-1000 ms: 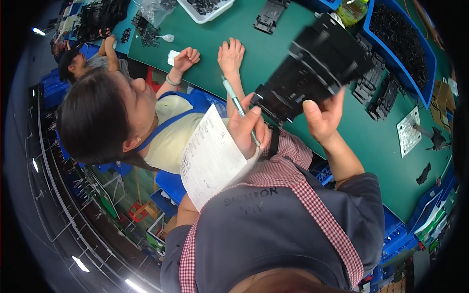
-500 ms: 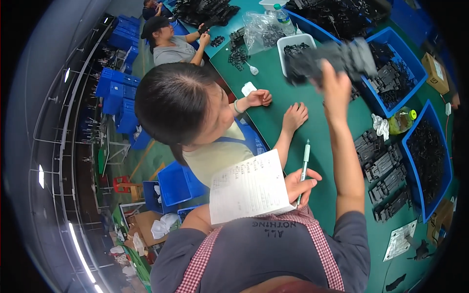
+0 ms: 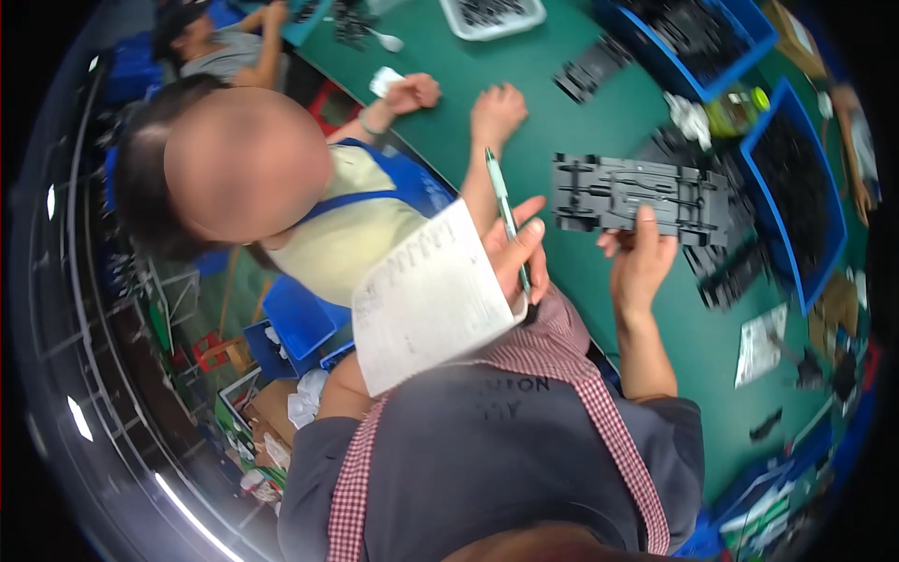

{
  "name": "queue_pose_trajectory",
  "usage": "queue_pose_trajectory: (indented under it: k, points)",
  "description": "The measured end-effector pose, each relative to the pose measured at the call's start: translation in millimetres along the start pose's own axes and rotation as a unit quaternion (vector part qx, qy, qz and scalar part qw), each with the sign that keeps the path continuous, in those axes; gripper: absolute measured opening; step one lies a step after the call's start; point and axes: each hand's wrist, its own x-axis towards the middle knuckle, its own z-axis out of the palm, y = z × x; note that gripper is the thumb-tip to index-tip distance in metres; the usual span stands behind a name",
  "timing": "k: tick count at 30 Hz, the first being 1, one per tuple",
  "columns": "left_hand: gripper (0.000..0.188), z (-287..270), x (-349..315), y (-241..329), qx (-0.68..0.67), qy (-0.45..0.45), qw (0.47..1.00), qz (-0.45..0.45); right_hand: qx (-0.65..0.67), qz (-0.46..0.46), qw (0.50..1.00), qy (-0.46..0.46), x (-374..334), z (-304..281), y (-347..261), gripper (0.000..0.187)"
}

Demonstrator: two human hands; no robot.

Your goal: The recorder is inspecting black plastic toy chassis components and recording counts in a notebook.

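Note:
A black plastic toy-car chassis (image 3: 688,192) lies across the fingers of my right hand (image 3: 644,260), with the thumb pressed on its near edge. Moulded pipes and axle shapes show on its upward face. My left hand (image 3: 526,255) is closed on an open notebook (image 3: 426,304) with a pale green pen (image 3: 498,183) between its fingers. The notebook's white pages tilt in front of my chest; any writing is blurred. Beyond the chassis, similar black parts (image 3: 721,281) lie on the green table, partly hidden by it. Another single chassis piece (image 3: 592,67) rests farther back.
A co-worker (image 3: 361,211) in a blue apron sits at my left, forearms on the green table (image 3: 440,89). Blue bins (image 3: 749,164) of black parts line the right side. A white tray (image 3: 492,33), a yellow-capped bottle (image 3: 735,110) and a printed sheet (image 3: 760,345) are also there.
My right hand has brought the chassis down and closer to me, and it now lies flat to view. My view has shifted right. The co-worker's head has turned up toward me.

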Motion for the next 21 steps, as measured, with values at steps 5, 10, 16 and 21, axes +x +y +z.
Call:
queue_pose_trajectory:
  k: [5, 10, 16, 21]
  points:
    - [0.035, 4, 5, 1, 0.068, -0.129, 0.989, -0.031, -0.050, -0.044, 0.995, -0.079, -49, -5, -3, 0.025]
    - [0.032, 0, -3, 10, 0.005, -0.161, 0.987, 0.013, -0.385, -0.249, 0.821, -0.341, -29, -35, -34, 0.033]
    - [0.035, -4, -6, 16, 0.043, -0.196, 0.979, -0.035, 0.187, 0.317, 0.922, -0.118, -33, -27, -60, 0.051]
    - [0.035, -7, 3, 18, 0.090, -0.159, 0.982, -0.040, 0.198, 0.344, 0.902, -0.169, -20, -35, -53, 0.050]
